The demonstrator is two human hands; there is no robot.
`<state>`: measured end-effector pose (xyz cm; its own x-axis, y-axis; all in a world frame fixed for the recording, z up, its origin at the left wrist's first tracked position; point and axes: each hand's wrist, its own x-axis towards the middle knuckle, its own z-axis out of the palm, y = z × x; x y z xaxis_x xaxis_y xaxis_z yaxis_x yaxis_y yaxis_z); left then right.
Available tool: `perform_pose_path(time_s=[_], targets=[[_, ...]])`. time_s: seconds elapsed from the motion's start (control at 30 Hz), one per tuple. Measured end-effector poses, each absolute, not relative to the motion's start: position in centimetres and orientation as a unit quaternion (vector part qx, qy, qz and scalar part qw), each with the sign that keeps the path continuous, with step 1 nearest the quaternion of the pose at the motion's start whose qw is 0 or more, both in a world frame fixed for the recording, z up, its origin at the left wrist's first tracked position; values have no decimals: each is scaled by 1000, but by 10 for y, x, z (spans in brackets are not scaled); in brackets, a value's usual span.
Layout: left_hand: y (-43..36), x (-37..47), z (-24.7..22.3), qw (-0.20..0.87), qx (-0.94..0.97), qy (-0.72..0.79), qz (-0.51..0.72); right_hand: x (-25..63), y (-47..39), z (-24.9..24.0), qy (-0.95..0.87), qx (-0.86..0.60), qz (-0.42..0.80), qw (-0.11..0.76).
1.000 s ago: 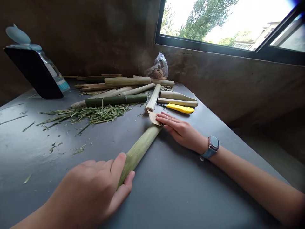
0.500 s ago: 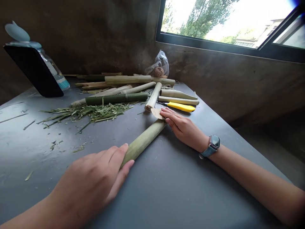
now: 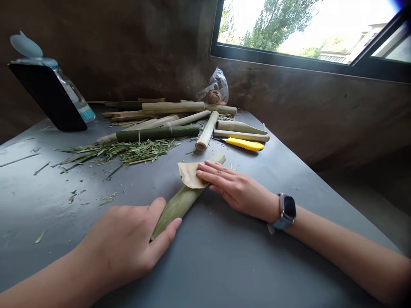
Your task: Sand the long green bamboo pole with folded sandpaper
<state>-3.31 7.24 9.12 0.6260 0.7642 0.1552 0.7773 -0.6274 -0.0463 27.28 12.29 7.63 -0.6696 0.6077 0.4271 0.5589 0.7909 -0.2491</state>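
Observation:
My left hand is wrapped round the near end of a pale green bamboo tube, which slants away from me over the grey table. Across the tube's upper part lies a tan piece of sandpaper, its left edge sticking out and curling. My right hand, with a watch at the wrist, presses the sandpaper onto the bamboo, fingers together and the thumb side low against the tube. The bamboo's far end shows beyond my fingers. Just past it lies a shorter, peeled bamboo tube with its open end towards me.
A yellow utility knife lies beside split bamboo pieces at the right. Green shavings spread before a dark green bamboo tube. At the left a black tablet leans on a bottle. A plastic bag holds twine.
My right hand and the sandpaper have slid down the tube towards me, uncovering its far end. My left hand and the bamboo have drawn back slightly nearer me.

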Motion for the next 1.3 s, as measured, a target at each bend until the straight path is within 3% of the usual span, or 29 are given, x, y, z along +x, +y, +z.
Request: perform_pose_path(time_s=[0.2, 0.4, 0.6, 0.77, 0.97, 1.17, 1.3], targets=[[67, -29, 104, -4, -885, -464, 35, 290, 134, 75, -881, -395, 21, 260], [63, -30, 99, 105, -908, -397, -82, 264, 109, 83, -930, -286, 27, 229], [56, -27, 92, 193, -896, -389, -97, 278, 120, 83, -900, -360, -4, 248], [54, -27, 92, 199, -897, -375, -121, 257, 101, 86, -942, -249, 36, 222], [53, -25, 95, 196, -896, -382, -111, 280, 121, 83, -901, -364, -9, 236], [54, -23, 93, 195, -893, -385, -127, 251, 97, 87, -942, -260, -7, 213], [52, -25, 93, 193, -894, -389, -110, 265, 115, 83, -922, -312, -9, 229]])
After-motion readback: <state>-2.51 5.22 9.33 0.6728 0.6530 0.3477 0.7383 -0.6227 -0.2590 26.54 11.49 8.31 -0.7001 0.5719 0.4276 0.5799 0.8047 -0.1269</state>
